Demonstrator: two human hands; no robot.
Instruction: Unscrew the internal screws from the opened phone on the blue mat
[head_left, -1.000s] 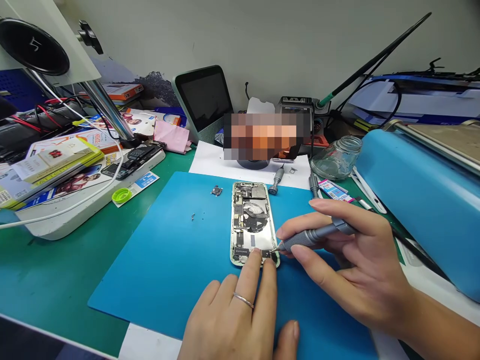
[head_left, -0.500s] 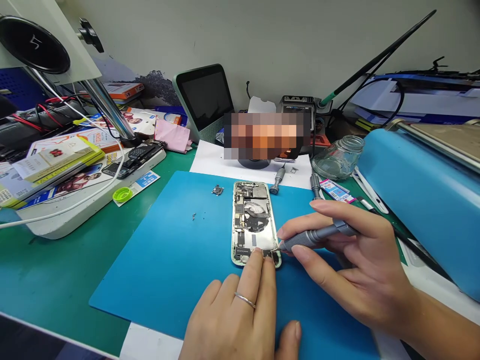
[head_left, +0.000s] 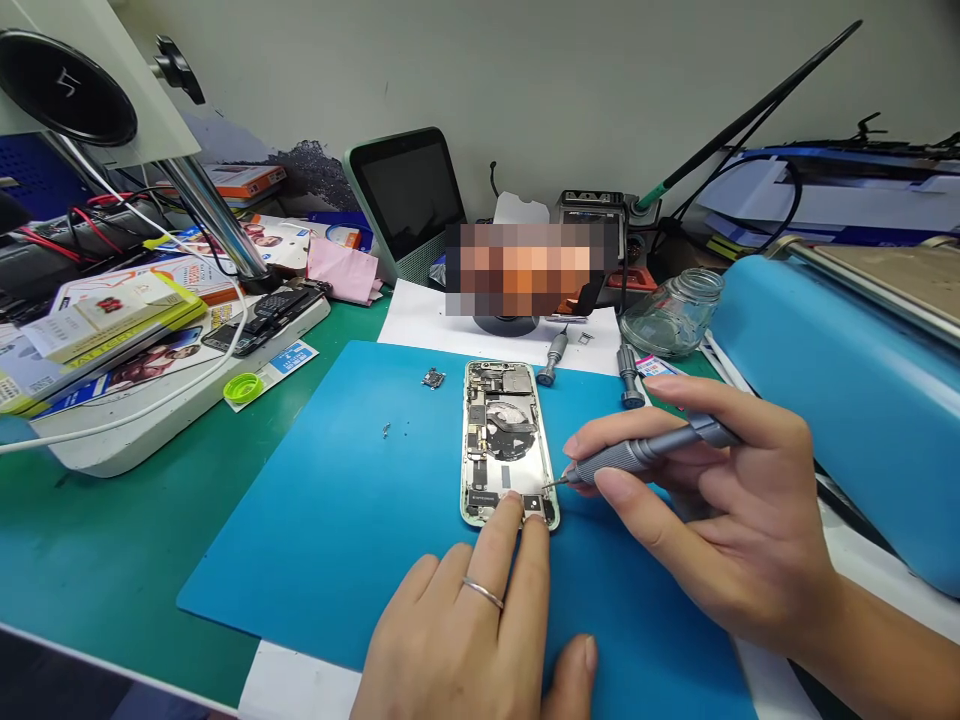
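Observation:
An opened smartphone [head_left: 517, 470] with its inner parts exposed lies on the blue mat [head_left: 322, 520]. My left hand [head_left: 472, 620], a ring on one finger, rests two outstretched fingertips on the phone's lower end. In my right hand [head_left: 712, 500] a grey precision screwdriver [head_left: 630, 458] is pinched at a slant, its tip at the phone's lower right edge; whether the tip touches is hard to tell. Left of the phone lie a small loose component [head_left: 433, 378] and tiny metal bits [head_left: 386, 430]. Beyond the phone are a second screwdriver [head_left: 553, 358] and a third one [head_left: 629, 378].
A glass jar [head_left: 679, 310] and a blue case [head_left: 840, 400] stand on the right. At the back is a tablet-like display [head_left: 409, 195]. On the left are piled boxes [head_left: 112, 310], a metal stand pole [head_left: 217, 220] and a green cap [head_left: 244, 388].
My right hand has moved right and slightly up with the screwdriver, shifting its tip toward the phone's edge. My left hand stays on the phone. The view has shifted slightly.

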